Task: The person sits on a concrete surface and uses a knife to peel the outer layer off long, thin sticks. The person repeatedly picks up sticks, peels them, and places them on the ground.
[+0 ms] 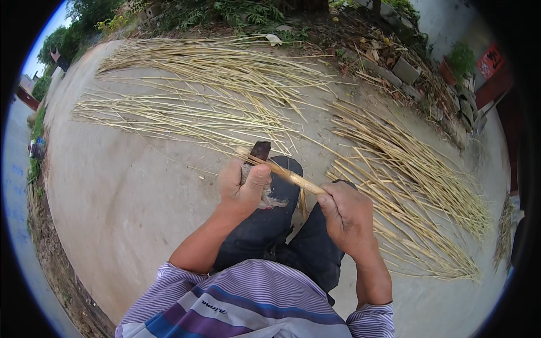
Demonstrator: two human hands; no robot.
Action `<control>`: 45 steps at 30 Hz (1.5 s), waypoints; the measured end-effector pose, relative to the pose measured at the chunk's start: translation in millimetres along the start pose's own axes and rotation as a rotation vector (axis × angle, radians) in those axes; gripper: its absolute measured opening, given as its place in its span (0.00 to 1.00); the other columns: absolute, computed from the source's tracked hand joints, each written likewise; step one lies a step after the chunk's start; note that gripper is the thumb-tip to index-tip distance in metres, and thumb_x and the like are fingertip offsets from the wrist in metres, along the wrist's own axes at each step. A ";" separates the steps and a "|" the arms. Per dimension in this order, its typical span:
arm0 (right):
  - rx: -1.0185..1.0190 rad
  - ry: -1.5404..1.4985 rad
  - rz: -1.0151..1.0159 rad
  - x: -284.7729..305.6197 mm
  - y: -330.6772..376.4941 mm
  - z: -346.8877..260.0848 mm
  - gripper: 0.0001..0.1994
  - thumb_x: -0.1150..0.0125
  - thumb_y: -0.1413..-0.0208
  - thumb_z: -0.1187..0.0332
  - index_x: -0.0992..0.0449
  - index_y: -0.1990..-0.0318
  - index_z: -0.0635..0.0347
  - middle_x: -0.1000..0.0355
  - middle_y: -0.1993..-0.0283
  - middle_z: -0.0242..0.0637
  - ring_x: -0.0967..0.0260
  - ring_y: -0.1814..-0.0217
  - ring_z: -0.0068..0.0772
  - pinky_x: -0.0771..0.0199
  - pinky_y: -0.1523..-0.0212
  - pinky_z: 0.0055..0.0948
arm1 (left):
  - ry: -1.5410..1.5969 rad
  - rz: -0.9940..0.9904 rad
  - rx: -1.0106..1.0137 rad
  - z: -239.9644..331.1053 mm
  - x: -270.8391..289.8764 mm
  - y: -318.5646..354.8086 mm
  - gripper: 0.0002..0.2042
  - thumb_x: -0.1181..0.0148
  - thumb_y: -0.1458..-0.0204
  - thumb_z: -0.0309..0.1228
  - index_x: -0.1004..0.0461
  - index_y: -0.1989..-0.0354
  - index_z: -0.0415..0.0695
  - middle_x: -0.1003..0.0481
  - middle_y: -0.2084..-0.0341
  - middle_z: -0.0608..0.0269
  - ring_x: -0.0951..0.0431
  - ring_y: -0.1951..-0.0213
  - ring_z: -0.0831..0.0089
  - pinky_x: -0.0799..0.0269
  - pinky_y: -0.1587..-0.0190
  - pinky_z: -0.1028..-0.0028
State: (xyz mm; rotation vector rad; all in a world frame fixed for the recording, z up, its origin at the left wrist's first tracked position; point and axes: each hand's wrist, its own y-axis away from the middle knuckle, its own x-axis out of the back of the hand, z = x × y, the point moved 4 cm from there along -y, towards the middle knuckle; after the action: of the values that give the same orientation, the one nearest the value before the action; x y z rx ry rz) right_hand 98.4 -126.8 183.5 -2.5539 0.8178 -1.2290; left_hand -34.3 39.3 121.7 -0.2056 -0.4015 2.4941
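Observation:
My left hand (243,183) is closed around a dark, flat metal blade (261,151) whose lower part is wrapped in a frayed, pale cloth (269,200). The thumb of that hand lies on a dry straw-coloured stalk (301,181), pressing it against the blade. My right hand (347,217) grips the stalk's lower right end in closed fingers. Between the two hands the stalk slants down to the right, above my knees. How the fingers of my left hand wrap the blade is partly hidden.
Long dry stalks (208,67) lie spread on the concrete ground (129,197) ahead and to the left. Another pile of stalks (411,169) lies at the right. Bricks (406,70) and plant litter line the far right edge. A person (58,58) stands far off at left.

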 end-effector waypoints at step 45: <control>0.052 0.092 -0.030 -6.6 9.6 22.4 0.10 0.35 0.46 0.65 0.24 0.61 0.60 0.31 0.73 0.39 0.30 0.75 0.41 0.32 0.76 0.35 | -0.212 -0.239 -0.010 -24.4 -8.7 3.8 0.21 0.40 0.43 0.49 0.29 0.68 0.38 0.28 0.82 0.65 0.28 0.78 0.78 0.33 0.75 0.78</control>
State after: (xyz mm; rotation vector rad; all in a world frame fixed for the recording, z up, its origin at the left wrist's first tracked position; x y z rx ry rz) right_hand 108.5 -132.5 161.0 -2.4934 0.7577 -1.3671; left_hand -23.5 37.1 97.9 0.0989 -0.4947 2.2843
